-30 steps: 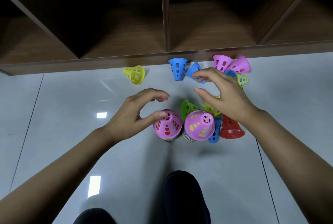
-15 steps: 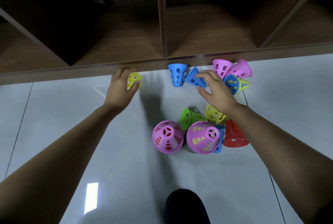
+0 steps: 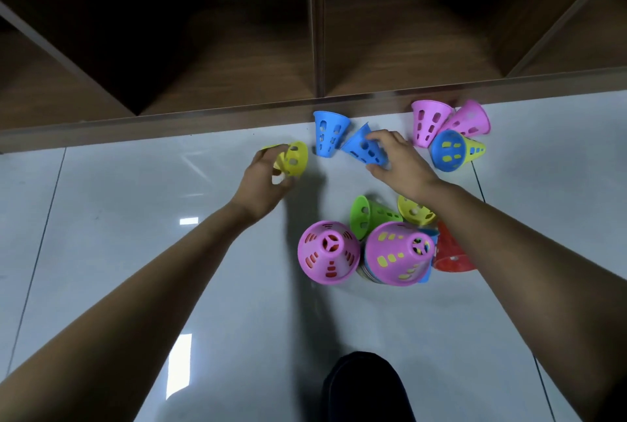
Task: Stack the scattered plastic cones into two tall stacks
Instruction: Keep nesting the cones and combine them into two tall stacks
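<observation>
Counted are two pink-topped stacks of plastic cones (image 3: 328,253) (image 3: 395,253), two loose pink cones (image 3: 428,123) (image 3: 470,119), one green cone (image 3: 368,216), one red cone (image 3: 449,252).

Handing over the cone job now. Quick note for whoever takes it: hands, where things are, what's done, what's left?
Left hand grips a yellow cone.
Right hand grips a tilted blue cone by the shelf edge.
Done: left stack and right stack, both pink-topped, stand side by side on the floor.
Left: both held cones, plus the standing blue cone, two pink cones, a blue-in-yellow pair, green cone, second yellow cone and red cone.
</observation>
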